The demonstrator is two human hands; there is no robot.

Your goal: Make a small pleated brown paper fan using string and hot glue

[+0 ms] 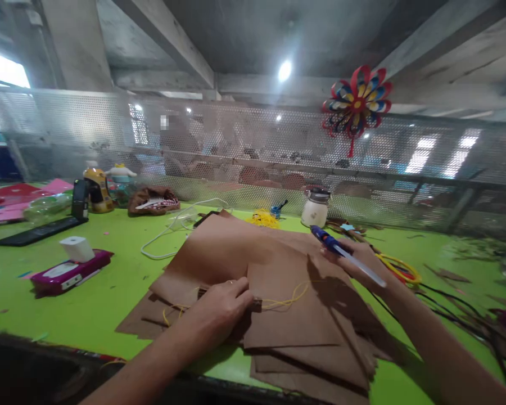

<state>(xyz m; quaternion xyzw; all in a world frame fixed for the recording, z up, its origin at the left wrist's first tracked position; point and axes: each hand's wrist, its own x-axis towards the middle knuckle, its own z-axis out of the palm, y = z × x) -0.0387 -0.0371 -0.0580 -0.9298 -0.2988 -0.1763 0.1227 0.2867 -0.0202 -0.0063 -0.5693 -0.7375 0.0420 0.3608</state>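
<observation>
My right hand (358,261) is closed around a blue glue gun (326,239), raised over the right side of the brown paper sheets (290,315). A translucent glue stick (365,269) sticks out of its rear end. Fingers together, my left hand (225,306) grips a narrow brown strip (257,304) and rests on the paper. Most of the strip is hidden under the fingers. Loops of thin yellow string (293,298) come out on both sides of the hand. The paper sheets lie stacked unevenly, with the upper ones bent up at the back.
On the green table (126,304) at left are a purple device (69,273), a white cube (76,248) and a black stand (37,230). A white jar (315,208) and yellow string bundle (263,218) stand behind the paper. Cables (451,309) lie at right; a perforated screen (236,146) borders the back.
</observation>
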